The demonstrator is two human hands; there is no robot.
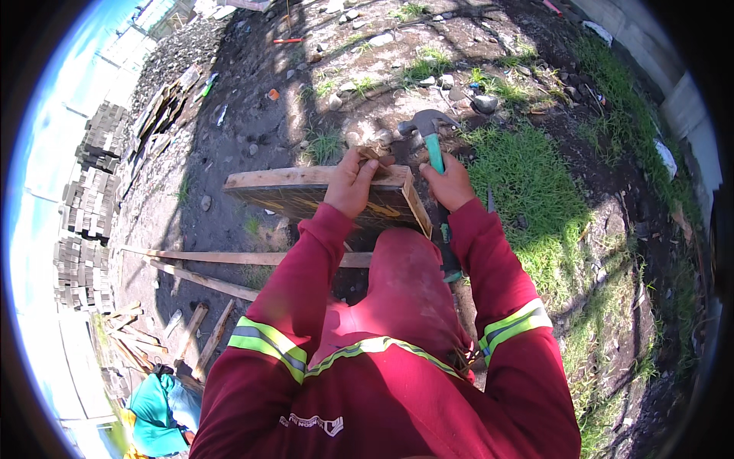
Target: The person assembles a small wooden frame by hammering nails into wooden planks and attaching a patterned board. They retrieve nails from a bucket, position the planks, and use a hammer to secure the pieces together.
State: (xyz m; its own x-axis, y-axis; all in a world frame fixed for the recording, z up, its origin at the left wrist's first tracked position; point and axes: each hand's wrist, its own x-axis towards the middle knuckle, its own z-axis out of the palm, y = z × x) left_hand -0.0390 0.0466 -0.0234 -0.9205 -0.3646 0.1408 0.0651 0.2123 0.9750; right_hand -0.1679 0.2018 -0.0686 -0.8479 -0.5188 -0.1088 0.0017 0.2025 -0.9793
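My left hand [351, 183] is closed at the near right corner of a wooden panel [279, 179], its fingers pinching a small brown piece of wood [375, 157] at the top edge. Whether a nail is also between those fingers is too small to tell. The panel stands on edge in front of my raised knee, with pale timber along its rim and a dark face with yellow marks. Wrapped round the green handle of a claw hammer [433, 151], my right hand [450, 183] is just right of the panel. The hammer's metal head points up, above the panel's corner and apart from it.
Long timber strips [206, 255] lie on the dirt to the left. Shorter wood offcuts [134, 336] are piled near a green cloth [157, 413]. Stacked grey blocks [88, 229] stand far left. Stones and grass [527, 191] cover the right side, beside a concrete wall [688, 107].
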